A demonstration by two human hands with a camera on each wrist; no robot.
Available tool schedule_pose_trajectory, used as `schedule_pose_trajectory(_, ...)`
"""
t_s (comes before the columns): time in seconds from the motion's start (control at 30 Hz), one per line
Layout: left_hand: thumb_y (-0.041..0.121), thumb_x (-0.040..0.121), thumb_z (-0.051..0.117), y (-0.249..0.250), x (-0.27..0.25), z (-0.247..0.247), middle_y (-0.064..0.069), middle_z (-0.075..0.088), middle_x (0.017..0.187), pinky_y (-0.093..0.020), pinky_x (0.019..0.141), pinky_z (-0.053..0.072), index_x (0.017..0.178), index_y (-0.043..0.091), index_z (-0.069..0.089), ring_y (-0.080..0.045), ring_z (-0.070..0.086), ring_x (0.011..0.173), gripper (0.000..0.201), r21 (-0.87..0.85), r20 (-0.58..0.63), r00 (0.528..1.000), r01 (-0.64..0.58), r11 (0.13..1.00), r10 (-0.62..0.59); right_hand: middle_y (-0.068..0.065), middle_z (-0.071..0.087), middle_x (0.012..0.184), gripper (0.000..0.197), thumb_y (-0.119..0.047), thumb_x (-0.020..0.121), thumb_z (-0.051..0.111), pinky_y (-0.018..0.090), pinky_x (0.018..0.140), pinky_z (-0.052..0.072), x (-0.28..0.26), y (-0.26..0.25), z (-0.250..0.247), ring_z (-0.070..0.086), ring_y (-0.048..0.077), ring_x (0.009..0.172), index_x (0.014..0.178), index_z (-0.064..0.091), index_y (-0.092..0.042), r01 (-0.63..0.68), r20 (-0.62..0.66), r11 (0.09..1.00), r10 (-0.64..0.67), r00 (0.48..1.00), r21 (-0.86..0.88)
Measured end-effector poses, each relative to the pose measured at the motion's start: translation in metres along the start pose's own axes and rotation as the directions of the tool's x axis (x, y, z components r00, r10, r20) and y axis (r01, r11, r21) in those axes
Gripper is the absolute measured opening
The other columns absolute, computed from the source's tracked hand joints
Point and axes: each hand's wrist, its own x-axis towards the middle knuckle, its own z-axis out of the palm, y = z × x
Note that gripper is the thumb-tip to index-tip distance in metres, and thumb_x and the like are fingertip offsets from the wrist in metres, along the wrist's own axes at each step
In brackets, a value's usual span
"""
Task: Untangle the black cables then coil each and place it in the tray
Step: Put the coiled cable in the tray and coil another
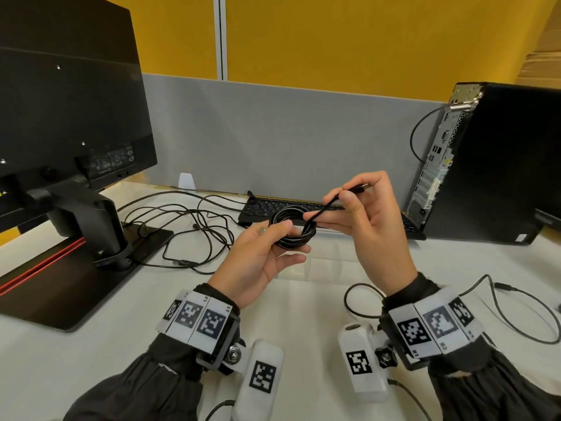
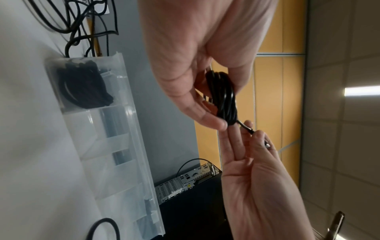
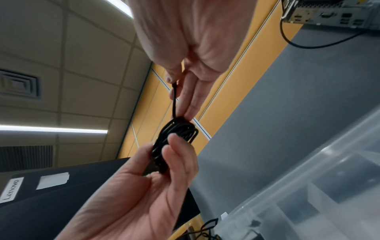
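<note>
The coiled black cable (image 1: 293, 227) is held in the air above the clear divided tray (image 2: 123, 146), which sits on the white table (image 1: 91, 344) in front of the keyboard (image 1: 264, 206). The left hand (image 1: 261, 259) pinches the bundle of loops between thumb and fingers. The right hand (image 1: 367, 226) pinches the free tail just behind its connector (image 1: 361, 187), with the middle and ring fingers stretched toward the coil.

Judging by its thin, glossy jacket, the cable looks light, limp and a little springy, so the loops will likely fan open if the pinch loosens. The best hold seems to be across all the turns at once, at one side of the ring, with the tail wrapped or tucked before release.

One coiled cable (image 2: 82, 87) already lies in the tray's end compartment. Beyond that end of the tray, loose black cables (image 1: 194, 229) lie tangled on the table beside the monitor stand (image 1: 100, 226), and another loose cable (image 1: 516, 308) lies on the opposite side, near the desktop computer (image 1: 485, 162).
</note>
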Motion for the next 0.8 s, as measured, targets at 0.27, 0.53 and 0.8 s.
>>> schedule_pose_trajectory(0.27, 0.009, 0.093, 0.051, -0.005, -0.001, 0.004, -0.009, 0.058, 0.080, -0.022, 0.048, 0.048, 0.096, 0.002, 0.050, -0.015, 0.058, 0.054, 0.007, 0.159, -0.007, 0.990, -0.141, 0.977, 0.144, 0.004, 0.060, 0.075, 0.010, -0.004, 0.097, 0.043, 0.035, 0.061, 0.056, 0.004, 0.001, -0.005, 0.069, 0.030, 0.061, 0.097, 0.043, -0.013, -0.059, -0.128, 0.992, 0.073, 0.989, 0.111)
schedule_pose_trajectory(0.53, 0.021, 0.079, 0.056, -0.005, -0.006, 0.008, -0.003, 0.059, 0.073, -0.024, 0.052, 0.047, 0.092, 0.006, 0.050, -0.016, 0.055, 0.054, 0.021, 0.183, 0.102, 0.966, -0.253, 0.950, 0.237, 0.003, 0.059, 0.069, 0.009, -0.012, 0.091, 0.058, 0.024, 0.051, 0.052, 0.000, 0.024, -0.006, 0.049, 0.007, 0.049, 0.093, 0.049, -0.012, -0.379, -0.213, 0.909, 0.411, 0.887, 0.175)
schedule_pose_trajectory(0.8, 0.010, 0.093, 0.049, -0.010, -0.005, 0.010, -0.002, 0.056, 0.068, -0.024, 0.047, 0.044, 0.103, 0.001, 0.049, -0.016, 0.053, 0.048, 0.013, 0.257, 0.038, 0.972, -0.235, 0.937, 0.233, 0.006, 0.064, 0.074, 0.022, -0.018, 0.093, 0.054, 0.023, 0.062, 0.053, -0.002, 0.018, -0.002, 0.060, 0.014, 0.067, 0.090, 0.066, 0.000, -0.424, -0.030, 0.905, 0.424, 0.905, 0.018)
